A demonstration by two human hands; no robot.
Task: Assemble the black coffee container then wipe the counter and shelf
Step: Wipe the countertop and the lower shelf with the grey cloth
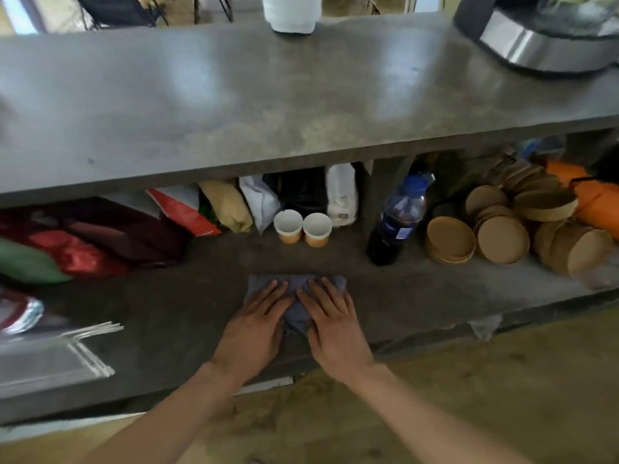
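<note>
the person's left hand [253, 324] and right hand [336, 324] lie flat, fingers spread, pressing a crumpled blue-grey cloth [296, 298] onto the dark grey concrete-look lower shelf [174, 316], so probably best to sweep sideways, clear of the two small white-and-orange paper cups [302, 229]

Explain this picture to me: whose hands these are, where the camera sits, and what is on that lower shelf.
There is no machine here. A person wears one camera on the head, looking forward and down, so you see their own bare arms reaching in.

Both hands, the left hand and the right hand, lie flat on a grey cloth, pressing it onto the lower shelf. Nothing is gripped.

Behind the cloth stand two small cups, a row of bags, a dark bottle and stacks of brown bowls. Above is the counter, with a steel appliance at its far right.
</note>
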